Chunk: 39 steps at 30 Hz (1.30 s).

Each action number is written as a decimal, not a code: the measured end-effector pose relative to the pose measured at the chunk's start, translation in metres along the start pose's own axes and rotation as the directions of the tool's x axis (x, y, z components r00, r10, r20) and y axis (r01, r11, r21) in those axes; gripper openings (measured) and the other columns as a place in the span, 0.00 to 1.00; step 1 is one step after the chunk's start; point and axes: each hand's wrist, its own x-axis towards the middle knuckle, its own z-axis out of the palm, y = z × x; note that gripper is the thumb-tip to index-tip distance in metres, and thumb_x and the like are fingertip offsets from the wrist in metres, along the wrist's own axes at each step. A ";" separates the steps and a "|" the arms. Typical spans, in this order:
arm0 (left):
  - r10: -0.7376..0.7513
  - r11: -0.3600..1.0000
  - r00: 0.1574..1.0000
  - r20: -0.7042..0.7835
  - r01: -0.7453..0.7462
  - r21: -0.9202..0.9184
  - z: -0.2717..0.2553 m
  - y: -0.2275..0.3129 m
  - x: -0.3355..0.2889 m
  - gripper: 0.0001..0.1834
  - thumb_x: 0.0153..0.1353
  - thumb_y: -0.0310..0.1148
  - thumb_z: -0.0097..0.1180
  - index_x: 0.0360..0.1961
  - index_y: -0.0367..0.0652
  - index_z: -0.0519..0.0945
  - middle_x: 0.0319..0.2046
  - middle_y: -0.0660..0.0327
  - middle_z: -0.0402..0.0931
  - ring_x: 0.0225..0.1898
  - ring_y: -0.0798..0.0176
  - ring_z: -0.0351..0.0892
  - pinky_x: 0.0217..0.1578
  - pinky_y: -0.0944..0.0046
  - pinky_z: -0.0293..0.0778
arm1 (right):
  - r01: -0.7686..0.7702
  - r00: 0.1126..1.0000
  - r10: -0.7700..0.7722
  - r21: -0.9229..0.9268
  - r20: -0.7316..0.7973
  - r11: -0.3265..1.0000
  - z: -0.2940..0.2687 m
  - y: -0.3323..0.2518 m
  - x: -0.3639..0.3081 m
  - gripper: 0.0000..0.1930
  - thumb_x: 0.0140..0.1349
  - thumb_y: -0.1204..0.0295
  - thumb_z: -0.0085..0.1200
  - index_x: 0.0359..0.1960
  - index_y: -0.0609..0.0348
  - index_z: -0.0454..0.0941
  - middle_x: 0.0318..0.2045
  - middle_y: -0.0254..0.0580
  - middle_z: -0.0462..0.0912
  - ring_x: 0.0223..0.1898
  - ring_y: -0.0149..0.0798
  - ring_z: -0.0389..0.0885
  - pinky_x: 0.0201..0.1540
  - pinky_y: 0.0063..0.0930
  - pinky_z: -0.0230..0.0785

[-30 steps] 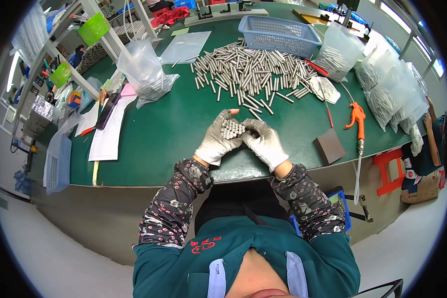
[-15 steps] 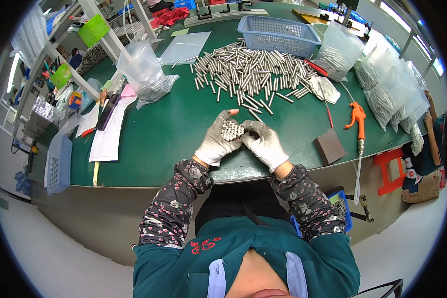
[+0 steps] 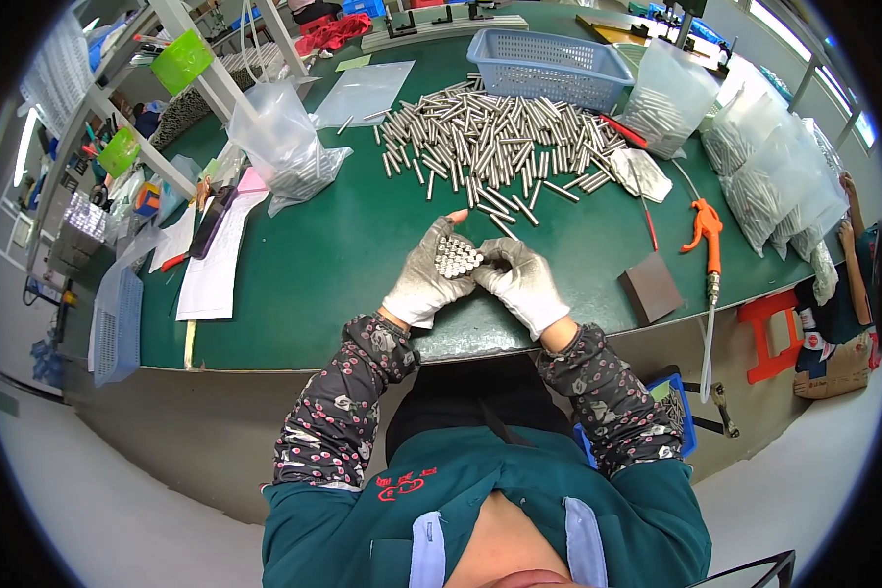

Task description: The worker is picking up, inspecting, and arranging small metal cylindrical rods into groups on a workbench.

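Pin bundle (image 3: 458,258), silvery and shiny, points its long axis toward the camera, held between left grip (image 3: 422,278) and right grip (image 3: 525,286).

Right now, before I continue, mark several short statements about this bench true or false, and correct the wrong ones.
1. The left hand holds a bundle of metal pins with their end faces showing. True.
2. The right hand is reaching into the basket. False: the right hand is close against the right side of the bundle.
3. The blue perforated plastic basket stands at the far side of the heap of loose metal pins. True.
4. The orange air blow gun lies to the left of both hands. False: the orange air blow gun lies to their right.
5. Both hands are gloved. True.
6. The grey-brown block is on top of the heap. False: the grey-brown block sits apart, nearer the wearer.
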 end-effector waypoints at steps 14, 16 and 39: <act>-0.007 0.998 0.999 -0.035 0.009 0.066 0.002 0.000 0.000 0.45 0.39 0.16 0.64 0.62 0.40 0.59 0.35 0.68 0.70 0.36 0.75 0.71 0.40 0.77 0.68 | 0.055 0.998 -0.057 -0.053 -0.040 0.997 0.001 0.001 0.000 0.12 0.48 0.72 0.60 0.36 0.60 0.78 0.29 0.43 0.82 0.31 0.37 0.82 0.37 0.25 0.73; -0.010 0.998 0.999 -0.035 0.012 0.056 0.001 0.000 0.000 0.46 0.39 0.16 0.65 0.62 0.40 0.58 0.34 0.68 0.70 0.36 0.75 0.71 0.40 0.76 0.68 | 0.040 0.998 -0.042 -0.049 -0.039 0.998 0.001 0.001 0.000 0.12 0.48 0.72 0.60 0.36 0.60 0.78 0.30 0.43 0.82 0.32 0.37 0.82 0.37 0.26 0.73; -0.038 0.997 0.996 0.083 0.043 -0.061 -0.001 0.008 -0.002 0.52 0.41 0.20 0.64 0.67 0.41 0.48 0.37 0.67 0.68 0.40 0.74 0.70 0.44 0.75 0.67 | -0.050 0.993 0.041 0.080 0.108 0.996 -0.003 0.000 0.004 0.12 0.55 0.76 0.55 0.41 0.65 0.75 0.31 0.35 0.80 0.30 0.25 0.76 0.34 0.19 0.70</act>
